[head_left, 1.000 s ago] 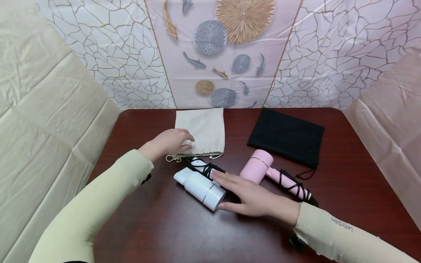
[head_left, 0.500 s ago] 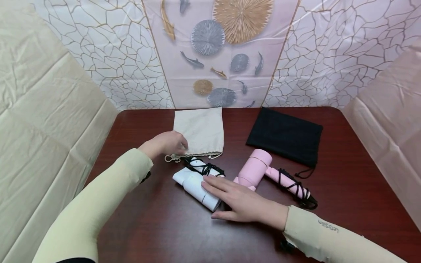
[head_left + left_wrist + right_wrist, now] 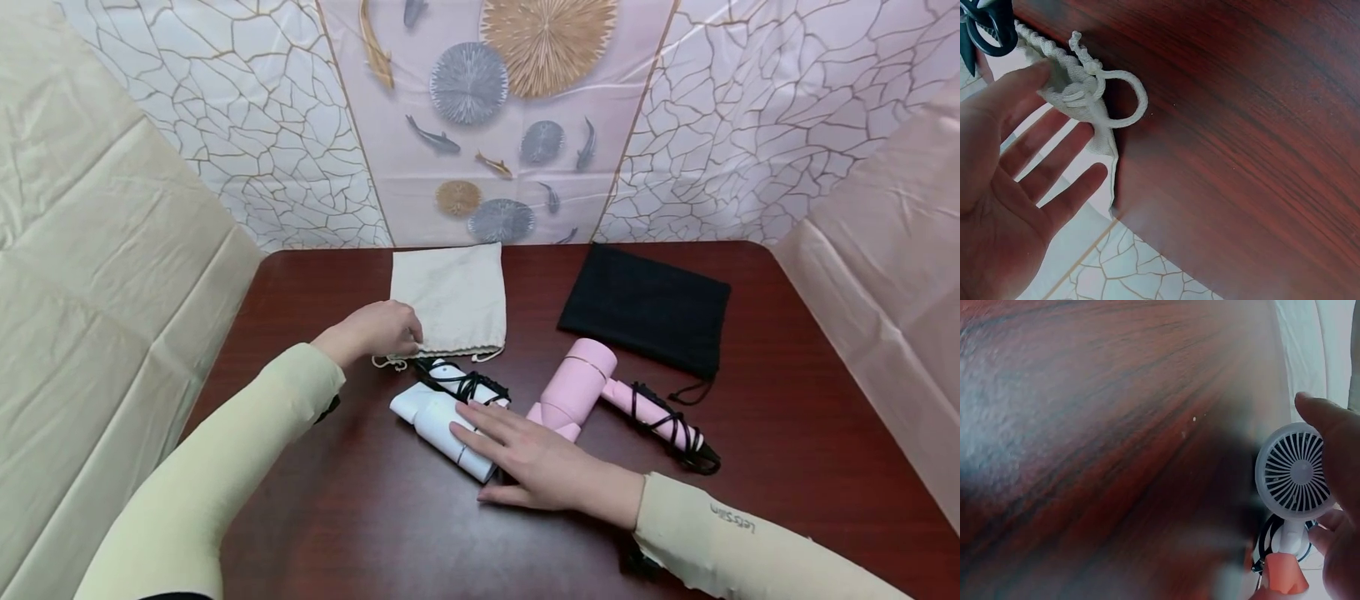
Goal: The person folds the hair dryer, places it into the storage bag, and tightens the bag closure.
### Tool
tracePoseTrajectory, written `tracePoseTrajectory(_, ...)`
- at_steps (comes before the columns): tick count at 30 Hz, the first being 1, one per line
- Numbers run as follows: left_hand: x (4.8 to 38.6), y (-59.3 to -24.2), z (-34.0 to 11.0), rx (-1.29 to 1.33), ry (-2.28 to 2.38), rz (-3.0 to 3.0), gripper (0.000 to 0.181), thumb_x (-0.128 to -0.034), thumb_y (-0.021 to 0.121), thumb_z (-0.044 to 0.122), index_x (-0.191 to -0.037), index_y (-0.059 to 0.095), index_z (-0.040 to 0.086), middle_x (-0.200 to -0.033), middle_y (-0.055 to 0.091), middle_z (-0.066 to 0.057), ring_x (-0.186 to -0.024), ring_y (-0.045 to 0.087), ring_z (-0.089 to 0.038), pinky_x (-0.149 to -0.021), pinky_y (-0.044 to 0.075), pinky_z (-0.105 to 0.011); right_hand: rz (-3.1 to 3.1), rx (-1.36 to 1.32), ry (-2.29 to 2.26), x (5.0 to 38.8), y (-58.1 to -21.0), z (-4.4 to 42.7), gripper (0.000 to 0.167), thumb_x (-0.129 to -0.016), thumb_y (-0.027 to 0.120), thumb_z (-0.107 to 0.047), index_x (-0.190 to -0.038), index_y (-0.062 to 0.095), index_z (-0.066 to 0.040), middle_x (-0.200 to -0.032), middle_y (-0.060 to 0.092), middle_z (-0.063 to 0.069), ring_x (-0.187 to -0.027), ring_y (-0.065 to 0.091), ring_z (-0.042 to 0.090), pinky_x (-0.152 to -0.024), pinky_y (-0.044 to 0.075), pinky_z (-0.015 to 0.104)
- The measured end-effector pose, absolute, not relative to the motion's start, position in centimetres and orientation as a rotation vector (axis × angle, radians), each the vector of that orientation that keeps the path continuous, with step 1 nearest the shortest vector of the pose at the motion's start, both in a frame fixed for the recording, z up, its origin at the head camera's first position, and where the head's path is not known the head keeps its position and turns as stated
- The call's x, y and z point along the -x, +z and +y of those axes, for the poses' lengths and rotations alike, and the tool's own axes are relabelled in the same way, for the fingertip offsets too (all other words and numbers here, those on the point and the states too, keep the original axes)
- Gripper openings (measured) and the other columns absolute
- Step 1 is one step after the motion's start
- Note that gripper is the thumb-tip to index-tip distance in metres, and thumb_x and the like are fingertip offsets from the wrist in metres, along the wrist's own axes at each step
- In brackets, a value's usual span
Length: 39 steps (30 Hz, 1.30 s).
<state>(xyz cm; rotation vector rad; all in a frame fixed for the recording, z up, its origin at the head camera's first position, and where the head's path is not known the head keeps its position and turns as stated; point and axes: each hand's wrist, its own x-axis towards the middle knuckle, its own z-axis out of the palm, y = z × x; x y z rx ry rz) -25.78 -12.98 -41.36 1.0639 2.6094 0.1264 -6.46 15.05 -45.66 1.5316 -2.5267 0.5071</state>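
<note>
As the left hand (image 3: 381, 327) touches the white bag (image 3: 456, 292), pinch unclear, curl the spread, empty right hand (image 3: 543, 464) round the white dryer (image 3: 437, 422)

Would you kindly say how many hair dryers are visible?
2: the white hair dryer, partly covered by the right hand, and the pink hair dryer in front of the black bag.
</note>
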Motion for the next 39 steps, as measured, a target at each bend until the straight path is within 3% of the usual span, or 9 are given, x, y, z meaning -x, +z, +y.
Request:
tracePoseTrajectory(7,26.2,-41.8,-13.9,-1.071,0.344,2.621,0.016,-0.1012,0.066,0.011,-0.098,0.082,0.012,-0.094,0.077,-0.001,-0.083,0.067,-0.019,-0.081,0.058,-0.042,-2.501,-1.547,0.403,6.6,-45.7,15.2,0.083,-0.098,0.078,-0.039,-0.164,0.040,-0.004,-0.168,0.037,0.022,-0.154,0.041,0.033,-0.121,0.042,0.046)
tracePoseTrajectory(13,26.2,-41.8,-14.6,-1.013,0.504,2.640,0.015,-0.1029,0.068,0.011,-0.105,0.082,0.008,-0.094,0.078,-0.003,-0.086,0.070,-0.020,-0.083,0.059,-0.044,-2.496,-1.540,0.413,6.6,-45.7,15.0,0.087,-0.097,0.078,-0.043,-0.163,0.039,-0.003,-0.168,0.038,0.023,-0.154,0.042,0.035,-0.121,0.043,0.048)
tracePoseTrajectory(20,26.2,-41.1,-14.9,-0.970,0.643,2.636,0.016,-0.1032,0.069,0.012,-0.107,0.083,0.007,-0.092,0.078,-0.003,-0.072,0.062,-0.014,-0.071,0.052,-0.035,-2.481,-1.509,0.325,6.6,-45.6,14.2,0.088,-0.096,0.077,-0.050,-0.162,0.042,-0.003,-0.168,0.039,0.022,-0.153,0.041,0.038,-0.123,0.040,0.046)
tracePoseTrajectory(31,26.6,-40.7,-15.6,-0.822,0.750,2.611,0.020,-0.1063,0.066,0.016,-0.113,0.082,0.006,-0.099,0.079,-0.009,-0.078,0.060,-0.017,-0.076,0.048,-0.036,-2.394,-1.537,0.178,7.3,-46.1,13.5,0.086,-0.096,0.075,-0.055,-0.159,0.048,-0.002,-0.166,0.040,0.025,-0.152,0.044,0.039,-0.123,0.040,0.045)
tracePoseTrajectory(39,26.5,-40.8,-15.7,-0.818,0.809,2.632,0.020,-0.1061,0.067,0.017,-0.116,0.082,0.007,-0.097,0.077,-0.007,-0.082,0.060,-0.019,-0.079,0.048,-0.037,-2.342,-1.533,0.179,7.9,-46.3,13.7,0.079,-0.093,0.082,-0.040,-0.156,0.052,-0.003,-0.163,0.045,0.023,-0.148,0.050,0.039,-0.120,0.044,0.044)
